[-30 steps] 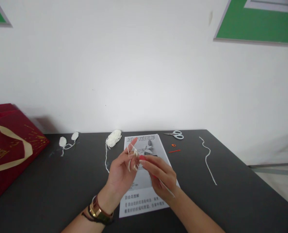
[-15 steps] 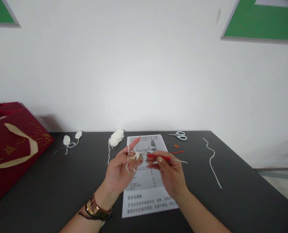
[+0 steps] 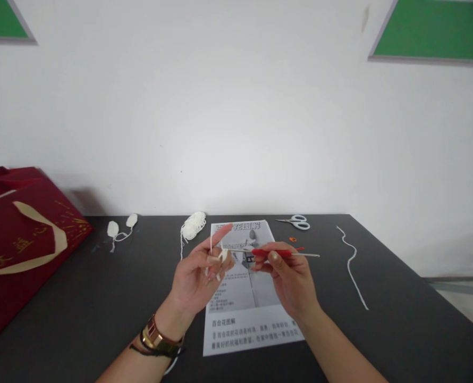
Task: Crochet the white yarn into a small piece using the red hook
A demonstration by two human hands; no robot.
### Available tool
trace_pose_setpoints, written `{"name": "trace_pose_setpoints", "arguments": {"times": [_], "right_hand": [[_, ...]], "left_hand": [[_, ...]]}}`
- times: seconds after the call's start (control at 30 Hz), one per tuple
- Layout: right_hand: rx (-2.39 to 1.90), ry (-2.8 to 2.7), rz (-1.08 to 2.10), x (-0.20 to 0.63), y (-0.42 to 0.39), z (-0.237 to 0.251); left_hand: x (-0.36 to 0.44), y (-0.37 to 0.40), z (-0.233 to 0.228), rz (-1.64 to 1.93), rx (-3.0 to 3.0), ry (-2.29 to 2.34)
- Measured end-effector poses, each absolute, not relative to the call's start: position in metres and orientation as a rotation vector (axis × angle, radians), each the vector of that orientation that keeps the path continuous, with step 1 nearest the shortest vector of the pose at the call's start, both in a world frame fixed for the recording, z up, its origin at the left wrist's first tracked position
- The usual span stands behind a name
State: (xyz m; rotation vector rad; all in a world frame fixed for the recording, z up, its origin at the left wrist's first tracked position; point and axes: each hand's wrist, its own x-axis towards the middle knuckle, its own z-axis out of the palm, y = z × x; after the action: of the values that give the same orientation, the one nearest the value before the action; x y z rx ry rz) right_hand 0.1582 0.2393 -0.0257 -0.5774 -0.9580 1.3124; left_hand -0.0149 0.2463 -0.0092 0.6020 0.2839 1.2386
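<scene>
My left hand [image 3: 199, 276] pinches a small piece of white crochet work [image 3: 222, 255] between thumb and fingers. Its index finger points up and out, with white yarn looped around it. In my right hand [image 3: 290, 276] is a crochet hook [image 3: 271, 253] with a red grip, held level like a pencil. The hook's thin metal shaft points left and its tip reaches the white work; whether it sits in a loop is too small to tell. Beneath both hands lies a printed pattern sheet [image 3: 256, 335], partly covered by them.
A ball of white yarn [image 3: 194, 225] lies behind my left hand. Two small white crocheted pieces [image 3: 112, 229] are further left, near a red gift bag [image 3: 29, 234]. Scissors [image 3: 299, 222], an orange stitch marker [image 3: 293, 239] and a loose white strand [image 3: 350, 268] lie to the right.
My right hand has drawn the crochet hook a little to the right, and more of its metal shaft shows between the hands. My left hand stays nearly in place.
</scene>
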Motion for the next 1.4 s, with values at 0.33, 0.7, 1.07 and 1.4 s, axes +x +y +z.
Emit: {"name": "trace_pose_setpoints", "arguments": {"times": [0.33, 0.7, 1.07, 1.4], "right_hand": [[-0.538, -1.01, 1.32, 0.163, 0.239, -0.024], [-0.512, -1.145, 1.271, 0.172, 0.244, -0.021], [-0.479, -1.261, 1.296, 0.178, 0.245, -0.018], [-0.502, -1.34, 1.296, 0.181, 0.245, -0.01]], "left_hand": [[-0.02, 0.248, -0.008, 1.195, 0.641, 0.316], [-0.027, 0.25, -0.007, 1.145, 0.622, 0.304], [-0.028, 0.248, -0.007, 1.051, 0.563, 0.272], [-0.028, 0.249, -0.01, 1.003, 0.642, 0.294]]}}
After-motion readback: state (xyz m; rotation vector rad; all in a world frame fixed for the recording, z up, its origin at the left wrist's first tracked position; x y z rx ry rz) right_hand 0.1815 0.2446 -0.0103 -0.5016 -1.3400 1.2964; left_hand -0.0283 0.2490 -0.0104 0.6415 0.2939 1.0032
